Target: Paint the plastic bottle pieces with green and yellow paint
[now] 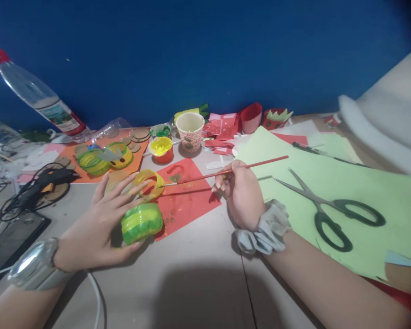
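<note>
My left hand (102,219) lies with its fingers stretched and spread, the fingertips resting on a yellow-painted ring (152,183). Between its thumb and fingers sits a rounded piece painted in green and yellow stripes (143,222); whether the thumb presses on it I cannot tell. My right hand (241,192) pinches a thin red paintbrush (205,176), whose tip points left and meets the ring's right side. Beneath the brush is a red sheet of paper (192,201) with paint smudges. Behind it stands a small orange-red cup of yellow paint (161,148).
Scissors (320,198) lie partly opened on green paper (356,183) at right. A patterned paper cup (190,130) stands near the blue wall. At left are a tilted-looking bottle (51,100), painted pieces (104,157) on orange paper, and a black cable (34,183).
</note>
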A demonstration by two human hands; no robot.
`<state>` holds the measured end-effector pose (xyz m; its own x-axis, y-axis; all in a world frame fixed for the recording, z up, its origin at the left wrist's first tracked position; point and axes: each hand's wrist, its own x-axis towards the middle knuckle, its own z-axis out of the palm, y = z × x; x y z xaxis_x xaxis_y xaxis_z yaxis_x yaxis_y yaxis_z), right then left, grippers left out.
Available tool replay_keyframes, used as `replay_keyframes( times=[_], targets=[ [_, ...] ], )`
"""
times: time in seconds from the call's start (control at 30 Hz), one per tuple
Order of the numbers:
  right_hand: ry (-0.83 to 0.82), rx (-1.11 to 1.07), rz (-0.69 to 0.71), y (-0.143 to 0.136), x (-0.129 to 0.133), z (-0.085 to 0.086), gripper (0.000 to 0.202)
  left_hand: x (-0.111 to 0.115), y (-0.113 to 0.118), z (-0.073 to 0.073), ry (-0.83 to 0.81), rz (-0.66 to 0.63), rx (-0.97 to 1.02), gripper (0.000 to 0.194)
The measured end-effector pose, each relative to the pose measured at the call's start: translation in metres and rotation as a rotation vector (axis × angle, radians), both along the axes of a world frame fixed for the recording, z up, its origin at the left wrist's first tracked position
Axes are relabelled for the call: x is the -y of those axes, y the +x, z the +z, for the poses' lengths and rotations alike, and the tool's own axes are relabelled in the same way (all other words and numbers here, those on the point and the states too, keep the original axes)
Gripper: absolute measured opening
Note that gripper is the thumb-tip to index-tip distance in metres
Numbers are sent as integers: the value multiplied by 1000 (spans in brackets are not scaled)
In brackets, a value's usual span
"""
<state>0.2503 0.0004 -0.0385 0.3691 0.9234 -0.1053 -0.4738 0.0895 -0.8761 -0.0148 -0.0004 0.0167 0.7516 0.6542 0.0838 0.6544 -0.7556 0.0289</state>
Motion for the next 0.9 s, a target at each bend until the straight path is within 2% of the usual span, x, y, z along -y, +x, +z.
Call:
replay_keyframes(
  times=[0.4,0.6,0.7,0.8,0.9],
  targets=[
    [37,1,-3,-1,2,1,18,1,0,1,23,1,35,62],
    [21,15,28,-1,2,0,26,-2,-6,-1,13,-4,54,62],
    [10,11,35,-2,3,-1,31,-4,-10,-3,19,-36,76,68],
    [5,-6,45,-2,4,1,30,-3,-14,-5,39,-41,113,71],
    [35,-53,19,0,3,4,28,-1,-19,-6,33,-42,142,67]
  ],
)
